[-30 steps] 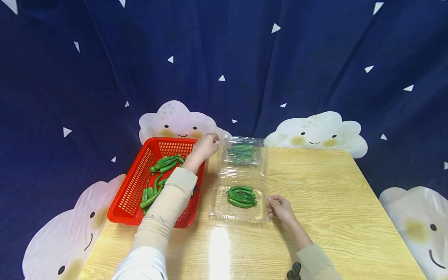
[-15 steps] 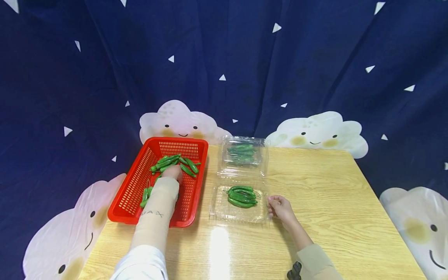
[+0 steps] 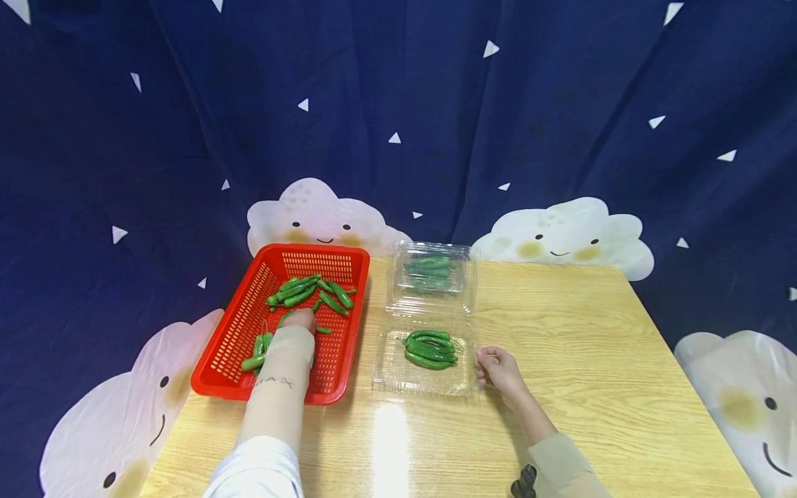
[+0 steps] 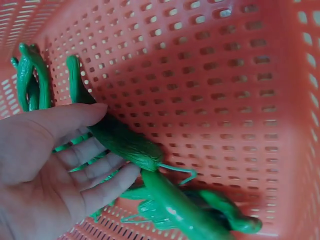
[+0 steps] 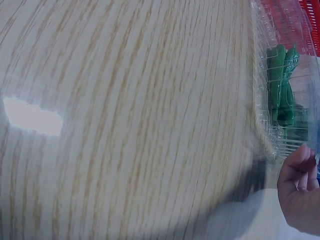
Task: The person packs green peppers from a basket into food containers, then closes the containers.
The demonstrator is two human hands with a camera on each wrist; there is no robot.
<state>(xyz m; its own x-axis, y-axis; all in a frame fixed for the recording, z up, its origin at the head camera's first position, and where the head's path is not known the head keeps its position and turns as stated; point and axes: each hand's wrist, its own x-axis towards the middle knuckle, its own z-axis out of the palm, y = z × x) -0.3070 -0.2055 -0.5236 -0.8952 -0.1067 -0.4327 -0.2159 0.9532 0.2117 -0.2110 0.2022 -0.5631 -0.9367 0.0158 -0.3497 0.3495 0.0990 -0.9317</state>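
Note:
Inside the red plastic basket, the left hand reaches down among green chili peppers. In the left wrist view, a dark green chili pepper lies between its thumb and fingers, the thumb across it; the hand holds it there. Another pepper crosses below the fingertips. To the right of the basket stands a clear plastic clamshell container with several chili peppers side by side in its base. The right hand pinches the container's right edge with thumb and bent index finger.
The container's clear lid stands open behind its base, with green shapes showing dimly in it. All this sits on a wood-grain table. A dark blue curtain with cloud faces hangs behind.
The left hand has moved from beyond the basket's right rim down and left into the basket, among the peppers. The right hand stays at the container's edge.

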